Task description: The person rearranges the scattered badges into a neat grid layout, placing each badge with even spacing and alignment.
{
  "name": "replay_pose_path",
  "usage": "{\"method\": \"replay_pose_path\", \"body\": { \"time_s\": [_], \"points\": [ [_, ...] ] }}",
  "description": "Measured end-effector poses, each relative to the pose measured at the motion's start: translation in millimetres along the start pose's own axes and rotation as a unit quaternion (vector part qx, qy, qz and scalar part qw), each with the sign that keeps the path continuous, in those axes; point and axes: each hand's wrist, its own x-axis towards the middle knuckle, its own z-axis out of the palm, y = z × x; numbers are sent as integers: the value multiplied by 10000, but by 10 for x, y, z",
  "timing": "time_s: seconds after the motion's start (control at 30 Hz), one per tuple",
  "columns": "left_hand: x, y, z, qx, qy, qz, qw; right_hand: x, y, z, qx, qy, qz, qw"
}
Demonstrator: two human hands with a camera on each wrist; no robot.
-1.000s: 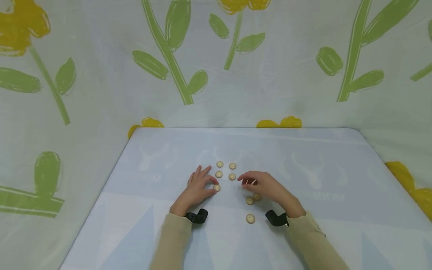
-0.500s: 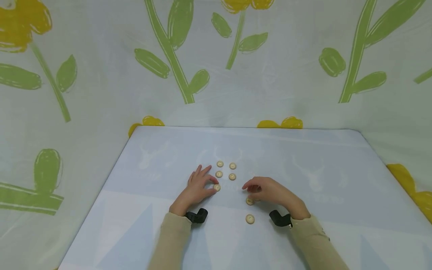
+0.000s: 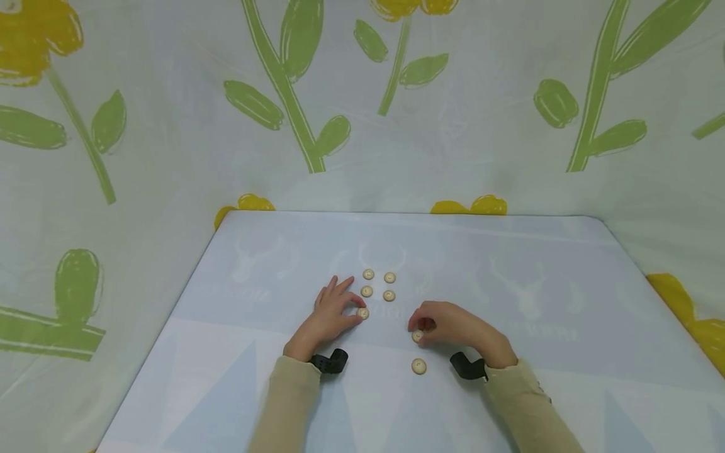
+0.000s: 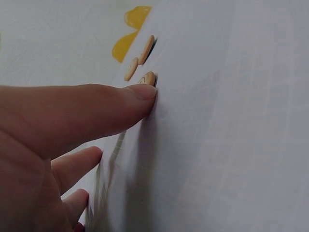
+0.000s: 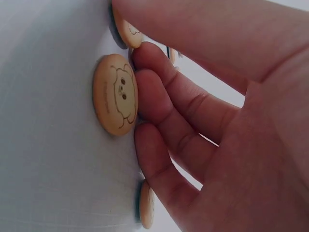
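Observation:
My left hand (image 3: 331,313) rests on the table and pinches a small round wooden disc (image 3: 364,313) between thumb and forefinger, its other fingers spread. In the left wrist view the thumb covers much of that disc (image 4: 148,78). On the right, my right hand (image 3: 453,324) bends over the tabletop, thumb and forefinger at the edges of another disc (image 3: 417,336). The right wrist view shows the thumb over this disc (image 5: 128,31). Beside the curled fingers lies a disc with a printed animal face (image 5: 116,94); lower down is one more disc (image 5: 147,205).
Several matching discs (image 3: 389,295) lie in two short rows beyond my left hand. One loose disc (image 3: 418,366) is nearer me, below my right hand. The pale patterned table (image 3: 510,251) ends at a flower-printed cloth backdrop (image 3: 453,145).
My right hand has come slightly nearer me, and its thumb and forefinger have closed in on a disc. A second disc there is now hidden under it. My left hand stays put.

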Motion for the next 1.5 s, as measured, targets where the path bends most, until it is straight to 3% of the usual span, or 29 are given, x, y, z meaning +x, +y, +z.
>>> {"method": "replay_pose_path", "body": {
  "time_s": [0.53,1.03,1.5],
  "points": [
    [-3,-19,18,-50,55,-48,10000,24,-45,36,-278,69,61,9996],
    [-16,-11,10,-102,49,-40,9999,2,-65,28,11,-37,182,9998],
    [-14,0,3,-64,28,-41,10000,22,-57,33,196,62,27,9998]
  ]
}}
